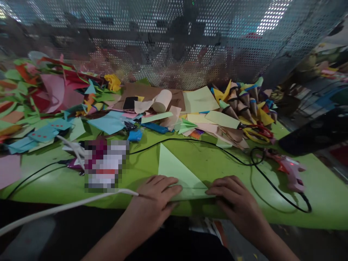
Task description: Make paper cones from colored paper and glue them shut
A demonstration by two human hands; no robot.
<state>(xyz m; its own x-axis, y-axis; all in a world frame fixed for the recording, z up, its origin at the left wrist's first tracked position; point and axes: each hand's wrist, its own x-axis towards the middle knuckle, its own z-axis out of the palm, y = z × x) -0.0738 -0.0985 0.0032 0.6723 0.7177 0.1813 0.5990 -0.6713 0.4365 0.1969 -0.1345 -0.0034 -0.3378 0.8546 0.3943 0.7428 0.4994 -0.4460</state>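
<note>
A pale green sheet of paper [176, 168], folded into a triangle with a strip along its near side, lies at the front edge of the green table. My left hand [159, 194] is closed on its near left corner, fingers on top and thumb tucked below. At the near right corner, my right hand [231, 194] pinches the paper in the same way. The undersides of the folds are hidden from me. Across the back of my left hand runs a white cable [81, 201].
Left of the paper stands a blurred-out white object [108, 163]. A pink glue gun [293, 168] with a black cord lies right, near scissors [258, 134] and a dark bottle [312, 130]. Paper scraps [54, 90], a tape roll [162, 100] and paper cones [241, 99] line the back.
</note>
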